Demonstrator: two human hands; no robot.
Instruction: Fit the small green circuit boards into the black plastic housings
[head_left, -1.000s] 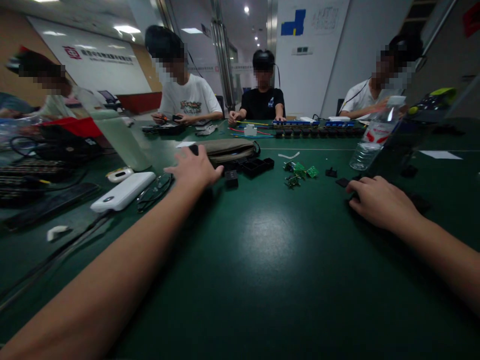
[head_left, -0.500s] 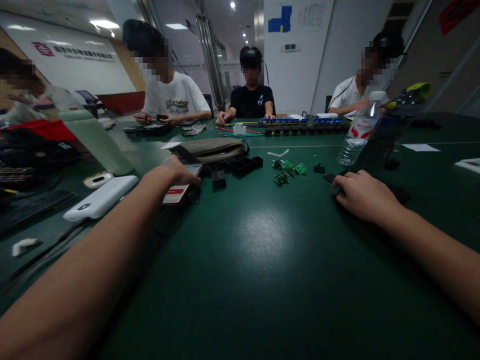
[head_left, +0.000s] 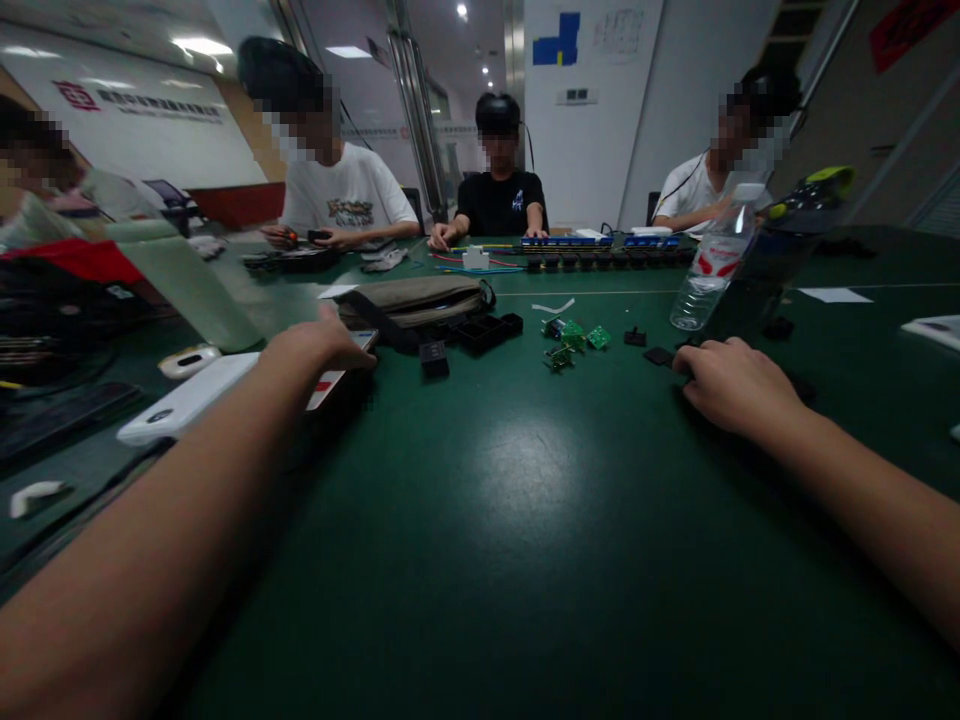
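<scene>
My left hand point(head_left: 311, 345) is closed around a flat phone-like device point(head_left: 327, 388) with a red patch on its lit face; the wrist and fingers hide much of it. Over at the right, my right hand point(head_left: 739, 385) rests low on the table with curled fingers on something dark that I cannot make out. Just left of its fingertips lies a flat black piece point(head_left: 658, 356). Several green circuit boards point(head_left: 571, 335) form a small pile between the hands. Nearer the left hand are a small black block point(head_left: 433, 358) and a black open-celled tray point(head_left: 487, 331).
A grey-brown pouch point(head_left: 420, 300) lies behind the black parts. A clear bottle point(head_left: 712, 262) and a dark bottle point(head_left: 776, 245) stand beyond my right hand. At left are a pale green bottle point(head_left: 187, 285) and a white power bank point(head_left: 187, 398). Several people sit across the table.
My left hand and the device have shifted left, now covering more of the white power bank. My right hand has moved slightly right, away from the flat black piece.
</scene>
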